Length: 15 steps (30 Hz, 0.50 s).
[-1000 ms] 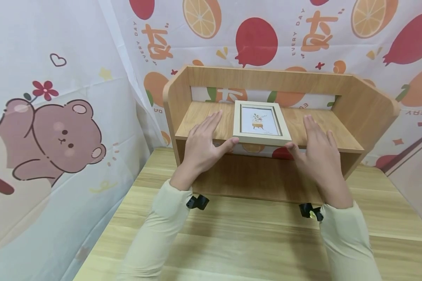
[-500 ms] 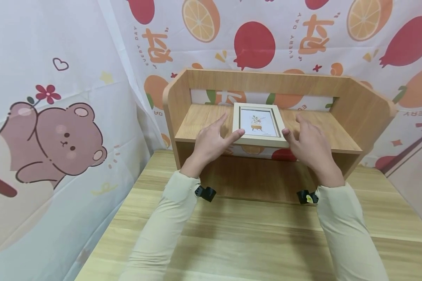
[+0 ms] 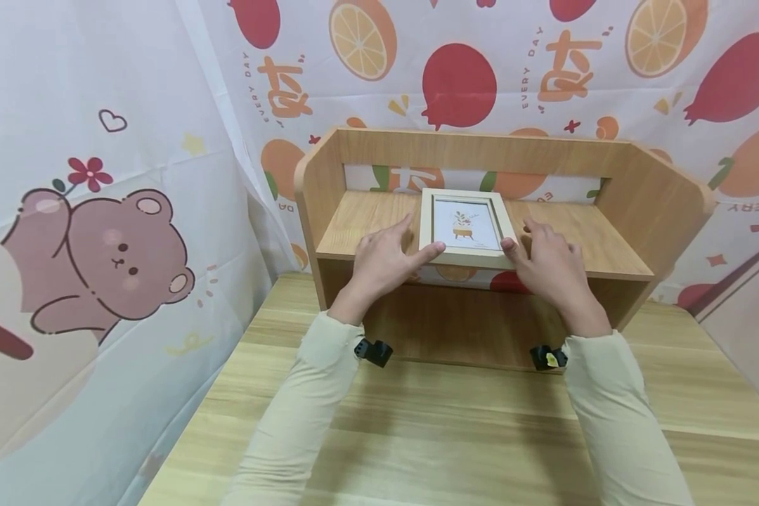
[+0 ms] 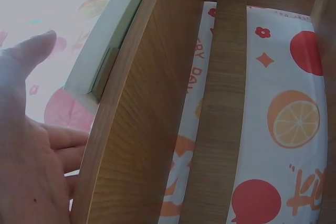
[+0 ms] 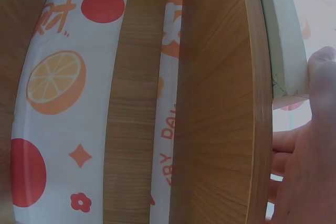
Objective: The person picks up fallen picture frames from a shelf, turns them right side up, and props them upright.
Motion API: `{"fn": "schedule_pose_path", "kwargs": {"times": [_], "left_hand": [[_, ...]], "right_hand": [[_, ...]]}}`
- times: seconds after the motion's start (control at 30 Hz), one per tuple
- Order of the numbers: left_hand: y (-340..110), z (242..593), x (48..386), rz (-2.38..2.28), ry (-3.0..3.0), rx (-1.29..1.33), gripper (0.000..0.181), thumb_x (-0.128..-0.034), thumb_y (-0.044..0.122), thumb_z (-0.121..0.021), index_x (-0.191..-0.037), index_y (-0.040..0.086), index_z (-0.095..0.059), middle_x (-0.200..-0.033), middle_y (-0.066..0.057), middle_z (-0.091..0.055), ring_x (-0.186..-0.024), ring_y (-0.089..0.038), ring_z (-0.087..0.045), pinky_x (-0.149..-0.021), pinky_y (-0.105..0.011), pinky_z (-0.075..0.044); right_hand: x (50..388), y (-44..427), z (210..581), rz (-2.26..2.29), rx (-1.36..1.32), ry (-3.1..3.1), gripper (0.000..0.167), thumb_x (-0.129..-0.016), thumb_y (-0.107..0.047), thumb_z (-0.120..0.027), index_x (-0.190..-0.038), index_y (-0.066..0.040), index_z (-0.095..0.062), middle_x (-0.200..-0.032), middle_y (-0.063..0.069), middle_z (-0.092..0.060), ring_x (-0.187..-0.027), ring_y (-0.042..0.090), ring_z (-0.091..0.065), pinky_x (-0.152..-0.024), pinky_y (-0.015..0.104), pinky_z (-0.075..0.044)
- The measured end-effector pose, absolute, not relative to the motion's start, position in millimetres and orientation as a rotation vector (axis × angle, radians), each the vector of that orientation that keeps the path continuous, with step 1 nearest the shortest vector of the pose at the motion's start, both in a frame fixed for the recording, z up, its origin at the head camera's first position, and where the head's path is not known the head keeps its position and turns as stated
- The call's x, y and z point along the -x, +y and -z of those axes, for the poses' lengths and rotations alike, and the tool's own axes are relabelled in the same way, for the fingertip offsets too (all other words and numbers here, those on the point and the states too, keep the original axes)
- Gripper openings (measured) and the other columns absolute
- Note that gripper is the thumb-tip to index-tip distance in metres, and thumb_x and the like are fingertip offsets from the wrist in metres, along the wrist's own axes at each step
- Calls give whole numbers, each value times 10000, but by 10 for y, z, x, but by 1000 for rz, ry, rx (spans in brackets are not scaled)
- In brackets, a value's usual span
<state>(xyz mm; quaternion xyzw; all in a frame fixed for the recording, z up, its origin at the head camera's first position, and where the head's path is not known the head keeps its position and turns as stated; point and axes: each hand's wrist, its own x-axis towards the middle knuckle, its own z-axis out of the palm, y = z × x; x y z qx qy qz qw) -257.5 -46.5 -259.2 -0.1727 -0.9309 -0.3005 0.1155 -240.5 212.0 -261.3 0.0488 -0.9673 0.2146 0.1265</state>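
A cream picture frame lies face up on the upper board of the wooden desk shelf, showing a small plant drawing. At its left side is my left hand, thumb extended over the front left corner. The left wrist view has that thumb apart from the frame's edge. On the opposite side, my right hand has its thumb at the front right corner. In the right wrist view this thumb appears to touch the frame's edge; the fingers sit lower, partly hidden by the board.
The shelf stands on a light wood table, with upright side panels and a back rail. Fruit-print cloth hangs behind it. A curtain with a bear print hangs at the left.
Both hands have moved inward, nearer the frame's sides, the left thumb now reaching over its corner. The frame keeps its place on the shelf; the head view has shifted slightly.
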Motion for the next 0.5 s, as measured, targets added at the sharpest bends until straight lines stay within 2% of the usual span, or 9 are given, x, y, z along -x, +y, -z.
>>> {"fn": "schedule_pose_path", "kwargs": {"times": [0.27, 0.5], "left_hand": [[-461, 2589, 2588, 827, -2754, 512, 904, -849, 682, -510, -1511, 101, -307, -1478, -78, -467, -1349, -253, -453, -1096, -476, -269], [-453, 2606, 2600, 794, -2766, 508, 905, -844, 682, -525, -1505, 98, -320, -1483, -66, -462, -1346, -225, -461, -1106, -469, -260]], "right_hand": [[2395, 2124, 2590, -643, -147, -2872, 910, -931, -680, -285, -1525, 1, -181, -1509, 268, -327, -1390, 465, -257, -1065, 646, -121], [2396, 2134, 2575, -635, -153, -2910, 907, -925, -694, -275, -1508, -1, -234, -1530, 261, -285, -1383, 468, -242, -1056, 652, -97]]}}
